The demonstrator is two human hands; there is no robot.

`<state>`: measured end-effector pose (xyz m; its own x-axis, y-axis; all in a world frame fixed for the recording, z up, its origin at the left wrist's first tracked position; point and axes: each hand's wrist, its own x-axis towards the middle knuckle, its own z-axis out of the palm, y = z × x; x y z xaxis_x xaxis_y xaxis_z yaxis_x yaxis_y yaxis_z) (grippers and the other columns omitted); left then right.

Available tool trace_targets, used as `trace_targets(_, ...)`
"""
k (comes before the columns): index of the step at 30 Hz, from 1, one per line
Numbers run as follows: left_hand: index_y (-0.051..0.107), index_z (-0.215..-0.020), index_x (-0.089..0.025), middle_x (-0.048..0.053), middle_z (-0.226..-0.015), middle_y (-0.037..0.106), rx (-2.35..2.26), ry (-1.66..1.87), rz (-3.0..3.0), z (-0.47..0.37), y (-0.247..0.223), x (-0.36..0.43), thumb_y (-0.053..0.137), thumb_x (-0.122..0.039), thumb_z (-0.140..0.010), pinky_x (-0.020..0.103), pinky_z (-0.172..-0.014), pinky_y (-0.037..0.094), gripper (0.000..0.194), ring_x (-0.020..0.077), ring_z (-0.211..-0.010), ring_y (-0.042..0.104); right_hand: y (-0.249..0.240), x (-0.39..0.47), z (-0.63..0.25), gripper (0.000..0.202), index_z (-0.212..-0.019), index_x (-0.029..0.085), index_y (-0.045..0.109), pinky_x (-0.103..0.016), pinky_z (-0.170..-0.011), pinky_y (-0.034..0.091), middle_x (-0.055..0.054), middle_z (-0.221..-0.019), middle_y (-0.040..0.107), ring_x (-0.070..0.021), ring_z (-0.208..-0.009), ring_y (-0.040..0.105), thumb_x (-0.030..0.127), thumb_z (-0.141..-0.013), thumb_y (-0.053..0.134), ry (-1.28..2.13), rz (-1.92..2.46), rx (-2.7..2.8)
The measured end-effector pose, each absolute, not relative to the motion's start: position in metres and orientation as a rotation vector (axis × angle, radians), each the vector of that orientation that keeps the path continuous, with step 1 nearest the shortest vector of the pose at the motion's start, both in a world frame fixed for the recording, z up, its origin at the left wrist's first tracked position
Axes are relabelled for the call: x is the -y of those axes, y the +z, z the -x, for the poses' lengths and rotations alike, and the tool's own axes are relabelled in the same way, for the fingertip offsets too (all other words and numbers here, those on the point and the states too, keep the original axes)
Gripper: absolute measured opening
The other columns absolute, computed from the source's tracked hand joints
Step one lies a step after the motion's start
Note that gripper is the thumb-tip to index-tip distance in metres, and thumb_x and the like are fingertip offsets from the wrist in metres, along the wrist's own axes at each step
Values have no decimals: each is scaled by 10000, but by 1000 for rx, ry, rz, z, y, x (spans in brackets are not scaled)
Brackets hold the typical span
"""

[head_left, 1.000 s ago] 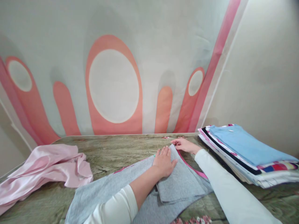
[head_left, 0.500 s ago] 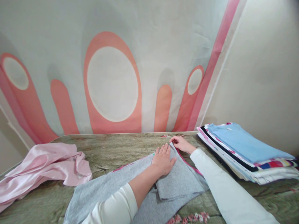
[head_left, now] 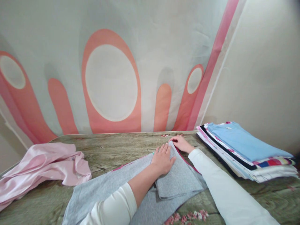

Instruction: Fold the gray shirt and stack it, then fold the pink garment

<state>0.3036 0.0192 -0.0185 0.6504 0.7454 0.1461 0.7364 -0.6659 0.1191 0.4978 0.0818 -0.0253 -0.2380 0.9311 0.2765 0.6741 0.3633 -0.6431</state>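
A grey garment with a dark pink edge [head_left: 179,182] lies on the table, its right part folded over on itself. My left hand [head_left: 162,159] rests flat on the cloth near its far edge, fingers stretched out and slightly apart. Just right of it, my right hand [head_left: 182,144] pinches the far corner of the folded part between thumb and fingers. The near end of the garment runs under my left forearm and out of view at the bottom.
To the right is a stack of folded clothes [head_left: 248,147] with a light blue shirt on top. A crumpled pink garment [head_left: 49,162] lies at the left. The wood-patterned table [head_left: 105,147] ends at a wall with pink and orange shapes.
The view has shifted slightly. Both hands stay at the far edge of the grey garment, in nearly the same pose.
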Motion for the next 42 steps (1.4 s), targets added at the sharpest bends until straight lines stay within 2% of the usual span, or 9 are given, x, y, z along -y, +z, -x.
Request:
trace_targets(4,212,-1408,-144,86,-1485,167,-1254,278,-2807,-304,-20,-19,111,-540,-899,443,-1082,162,653,253,-1346,171,-23,-79,-501,263,-903,163,687,-331,-854,430,-75,-924,687,-190,-887,607,131,-770,462,393,1348,2062)
trace_targets(12,231,-1403,-137,91,-1476,199,-1253,267,-2804,-304,-19,-19,108,-538,-899,444,-1084,153,656,254,-1347,166,-23,-76,-499,295,-1001,175,648,-329,-844,429,-76,-960,669,-184,-901,594,113,-797,445,273,1367,2071)
trace_targets(18,228,-1405,-151,87,-1478,194,-1264,243,-2793,-305,-17,-18,117,-535,-899,462,-1079,148,645,261,-1344,172,-17,-72,-503,249,-913,180,673,-345,-843,430,-66,-906,663,-186,-874,586,124,-772,476,275,1353,2110)
trace_targets(22,236,-1402,-198,74,-1480,192,-1257,241,-2784,-304,-16,-18,129,-544,-896,497,-1067,145,622,273,-1337,184,-10,-72,-510,242,-876,191,701,-351,-899,415,-58,-951,670,-190,-942,585,155,-766,488,393,1300,2150)
trace_targets(28,248,-1395,-225,67,-1478,200,-1232,253,-2785,-304,-15,-18,132,-546,-896,504,-1061,143,604,279,-1330,196,-5,-73,-509,341,-1074,141,641,-352,-870,450,-100,-1068,655,-203,-954,606,283,-836,443,522,1394,1956)
trace_targets(31,251,-1393,-213,70,-1476,204,-1245,230,-2793,-304,-13,-17,132,-540,-898,504,-1061,143,606,279,-1332,187,-2,-66,-496,365,-1125,151,613,-365,-953,397,-99,-1164,609,-200,-1080,546,309,-869,407,443,1296,2033)
trace_targets(35,245,-1396,-163,94,-1458,248,-1247,248,-2796,-305,-14,-17,157,-531,-893,489,-1067,150,630,265,-1332,194,-2,-40,-482,412,-1253,202,519,-391,-1070,242,-63,-1304,506,-189,-1264,370,349,-911,341,366,1202,2317)
trace_targets(39,255,-1395,-137,94,-1460,246,-1249,283,-2775,-307,-19,-19,146,-529,-889,483,-1076,141,649,259,-1336,189,-12,-20,-487,536,-1381,222,332,-421,-1101,128,-58,-1435,312,-204,-1332,240,471,-907,310,326,1378,2436)
trace_targets(42,252,-1396,-135,89,-1471,215,-1258,270,-2766,-308,-20,-20,139,-543,-883,486,-1076,136,666,261,-1342,174,-22,-21,-495,607,-1402,201,283,-443,-1099,104,-79,-1461,239,-219,-1344,205,534,-895,272,302,1546,2417)
